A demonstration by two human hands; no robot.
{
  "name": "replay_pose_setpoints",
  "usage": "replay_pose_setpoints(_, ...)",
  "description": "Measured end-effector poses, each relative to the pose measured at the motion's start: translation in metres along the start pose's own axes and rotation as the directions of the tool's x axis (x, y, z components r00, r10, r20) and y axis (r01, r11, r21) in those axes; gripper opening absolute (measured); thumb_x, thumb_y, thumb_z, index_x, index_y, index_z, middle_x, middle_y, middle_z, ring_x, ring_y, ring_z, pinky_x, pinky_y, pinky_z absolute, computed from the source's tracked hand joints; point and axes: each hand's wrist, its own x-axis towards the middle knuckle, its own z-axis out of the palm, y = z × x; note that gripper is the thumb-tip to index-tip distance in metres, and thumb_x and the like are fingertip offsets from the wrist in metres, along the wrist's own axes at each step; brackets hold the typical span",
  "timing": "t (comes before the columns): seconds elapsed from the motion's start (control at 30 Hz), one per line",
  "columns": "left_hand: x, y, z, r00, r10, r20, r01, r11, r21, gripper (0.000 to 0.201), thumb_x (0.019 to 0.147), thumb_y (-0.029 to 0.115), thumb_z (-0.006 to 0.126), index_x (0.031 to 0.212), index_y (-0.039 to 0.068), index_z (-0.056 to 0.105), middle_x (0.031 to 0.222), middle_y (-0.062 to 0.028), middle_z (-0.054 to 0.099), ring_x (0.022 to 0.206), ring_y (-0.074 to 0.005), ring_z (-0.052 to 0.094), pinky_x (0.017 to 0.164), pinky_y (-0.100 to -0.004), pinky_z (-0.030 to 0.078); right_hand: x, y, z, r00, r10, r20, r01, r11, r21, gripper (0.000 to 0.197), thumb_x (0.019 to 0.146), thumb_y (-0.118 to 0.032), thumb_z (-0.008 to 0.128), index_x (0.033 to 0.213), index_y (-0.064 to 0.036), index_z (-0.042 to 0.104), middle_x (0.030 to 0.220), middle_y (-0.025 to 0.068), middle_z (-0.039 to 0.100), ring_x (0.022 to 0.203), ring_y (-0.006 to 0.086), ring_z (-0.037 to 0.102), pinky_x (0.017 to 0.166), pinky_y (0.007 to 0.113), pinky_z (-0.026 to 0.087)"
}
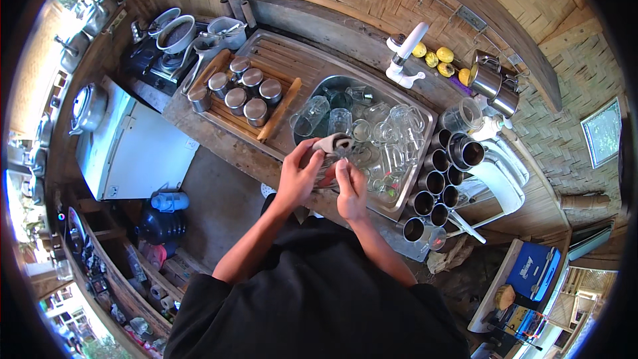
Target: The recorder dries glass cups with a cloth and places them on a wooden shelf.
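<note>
My left hand (297, 178) grips a grey-brown cloth (330, 142) over the near edge of a steel sink (425, 116). My right hand (350, 189) holds a small clear glass (340, 157) against that cloth. Both hands meet just above the sink's front rim. The sink basin is full of several clear drinking glasses (372, 134), some upright, some lying on their sides.
A wooden tray (279, 110) with several lidded steel canisters (244, 93) lies on the draining board at left. Dark steel cups (438, 183) line the sink's right side. A white tap (407, 53), lemons (435, 58), steel jugs (493, 83), a gas stove with a pan (174, 34) and a white fridge (136, 149) surround the counter.
</note>
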Motion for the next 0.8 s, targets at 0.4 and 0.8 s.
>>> replay_pose_setpoints(0.4,-0.009,0.010,0.011,0.789,-0.455,0.413,0.590,0.373,-0.716,0.033,0.102,0.028,0.042,0.116,0.004,0.060,0.108,-0.0099,0.068,0.097,-0.0222,0.065,0.090,-0.0382,0.052,0.007,-0.005,0.011,0.993,-0.103,-0.051,0.115,0.877,0.466,0.034,0.109,-0.027,0.039,0.109,0.0024,0.056,0.103,0.0190,0.068,0.096,0.0246,0.066,0.092,0.037,0.049)
replay_pose_setpoints(0.8,0.022,-0.004,-0.016,0.933,-0.344,0.109,0.258,0.424,-0.868,0.047,0.100,0.020,0.031,0.134,-0.004,0.052,0.132,-0.0233,0.060,0.119,-0.0326,0.061,0.107,-0.0432,0.045,-0.014,-0.005,0.008,0.997,-0.067,0.025,0.064,0.991,0.114,0.033,0.110,-0.027,0.036,0.119,0.0007,0.051,0.109,0.0206,0.071,0.105,0.0240,0.067,0.098,0.035,0.047)
